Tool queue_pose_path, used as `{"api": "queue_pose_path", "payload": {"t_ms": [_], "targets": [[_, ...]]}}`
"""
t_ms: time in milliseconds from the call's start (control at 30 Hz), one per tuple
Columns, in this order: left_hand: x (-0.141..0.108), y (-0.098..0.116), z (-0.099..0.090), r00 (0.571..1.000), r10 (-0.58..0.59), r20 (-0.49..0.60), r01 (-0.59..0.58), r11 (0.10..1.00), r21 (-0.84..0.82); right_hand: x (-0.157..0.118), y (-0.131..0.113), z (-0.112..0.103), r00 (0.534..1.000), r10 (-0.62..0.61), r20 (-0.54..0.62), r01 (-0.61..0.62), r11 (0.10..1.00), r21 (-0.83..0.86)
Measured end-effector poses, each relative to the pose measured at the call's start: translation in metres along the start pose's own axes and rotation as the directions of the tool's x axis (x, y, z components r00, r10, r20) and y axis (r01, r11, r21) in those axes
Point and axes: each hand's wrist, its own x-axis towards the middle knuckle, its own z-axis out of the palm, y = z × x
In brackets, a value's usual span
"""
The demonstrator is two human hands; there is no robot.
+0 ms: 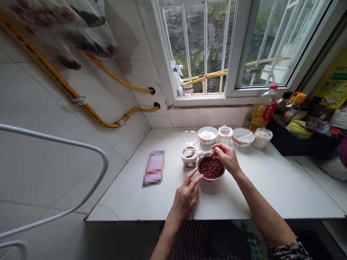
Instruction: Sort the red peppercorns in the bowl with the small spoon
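Observation:
A pink-patterned white bowl (211, 180) full of reddish-brown dried peppercorn-like bits (211, 167) stands on the white counter. My left hand (185, 195) steadies it, fingertips pressed on the near left rim. Above the far rim, my right hand (226, 157) pinches the handle of a small white spoon (201, 154); its scoop end points left toward an open jar. That small white seasoning jar (189, 161) sits just left of the bowl, with its clear lid (189, 137) raised and a few dark bits inside. What the spoon holds is too small to tell.
Behind stand a bowl of white powder (207, 135), a lidded jar (225, 135), a bowl with a white spoon (243, 137) and another jar (262, 138). A blurred purple packet (154, 168) lies left. An oil bottle (260, 112) and a black condiment box (284, 139) are at right.

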Motion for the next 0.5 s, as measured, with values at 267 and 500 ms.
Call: {"api": "queue_pose_path", "payload": {"t_ms": [267,500], "targets": [[-0.001,0.0,0.0,1.0,-0.011,0.012,0.011,1.0,0.021,-0.006,0.005,0.022,0.968,-0.23,0.103,0.249,0.937,-0.247],[-0.001,0.0,-0.001,1.0,-0.013,0.008,0.013,1.0,0.023,-0.008,-0.003,0.014,0.914,-0.36,0.186,0.405,0.799,-0.444]]}}
